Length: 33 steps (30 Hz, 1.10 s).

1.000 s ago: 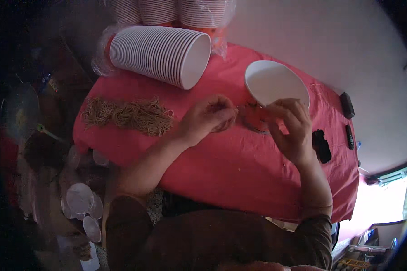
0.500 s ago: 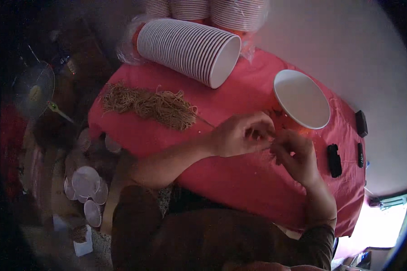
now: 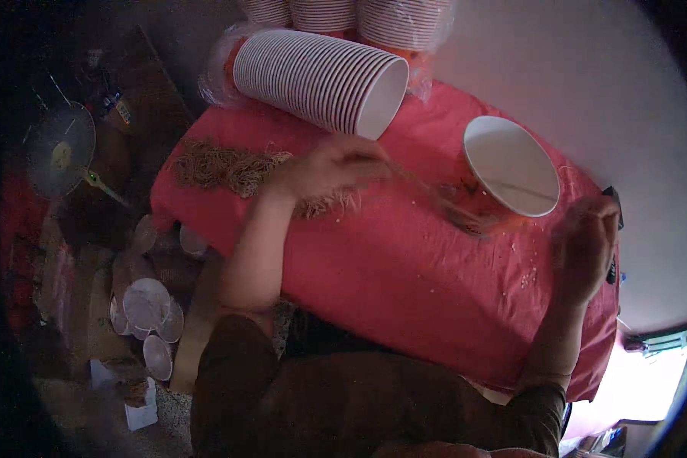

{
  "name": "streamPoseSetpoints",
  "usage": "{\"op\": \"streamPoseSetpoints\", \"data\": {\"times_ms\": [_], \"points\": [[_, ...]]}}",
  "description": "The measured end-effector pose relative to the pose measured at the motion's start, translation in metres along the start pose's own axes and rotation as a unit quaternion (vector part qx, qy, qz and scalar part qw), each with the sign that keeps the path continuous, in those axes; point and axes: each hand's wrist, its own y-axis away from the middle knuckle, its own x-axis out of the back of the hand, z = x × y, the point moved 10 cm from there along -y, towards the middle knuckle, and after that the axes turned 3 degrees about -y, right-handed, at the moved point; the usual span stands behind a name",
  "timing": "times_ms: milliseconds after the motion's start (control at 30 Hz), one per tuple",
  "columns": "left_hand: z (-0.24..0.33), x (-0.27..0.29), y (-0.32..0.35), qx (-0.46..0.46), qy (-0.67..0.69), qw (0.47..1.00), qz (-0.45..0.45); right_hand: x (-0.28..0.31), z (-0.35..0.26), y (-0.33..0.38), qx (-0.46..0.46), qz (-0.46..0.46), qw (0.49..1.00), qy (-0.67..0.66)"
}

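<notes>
My left hand (image 3: pixel 332 169) is in front of the stacked tubs, over the right end of a bundle of brown twine (image 3: pixel 225 169). Its fingers are pinched on a thin strand of twine (image 3: pixel 408 175) that trails to the right in a blur. My right hand (image 3: pixel 588 248) is raised at the table's right side, fingers closed and smeared; what they hold, if anything, I cannot make out. Between the hands stands a single white-rimmed orange paper tub (image 3: pixel 511 164), tilted in view. A thin line crosses its inside, and blurred brown strands (image 3: pixel 469 217) show beside its base.
A long nested stack of paper tubs (image 3: pixel 320 80) lies on the pink cloth-covered table (image 3: pixel 374 290), with more wrapped stacks (image 3: pixel 404 23) behind. Small pale bits dot the cloth. Clear round lids (image 3: pixel 146 304) and a fan (image 3: pixel 62 156) are down at the left.
My hands have parted from the middle: the left moved left and up toward the twine bundle, the right moved right, now covering the black object that lay there.
</notes>
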Motion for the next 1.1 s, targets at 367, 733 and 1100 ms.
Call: {"op": "streamPoseSetpoints", "data": {"times_ms": [367,733,1100], "points": [[-0.038,0.17,0.07,-0.03,0.138,0.834,0.534,-0.033,-0.054,0.013,0.242,-0.103,0.902,0.342],[0.06,0.126,0.082,-0.139,-0.465,0.651,0.583,-0.08,0.051,0.028,0.086,-0.243,0.752,0.607],[0.082,-0.068,-0.03,-0.097,0.103,0.987,0.07,-0.126,0.064,0.01,0.214,-0.254,0.589,0.736]]}}
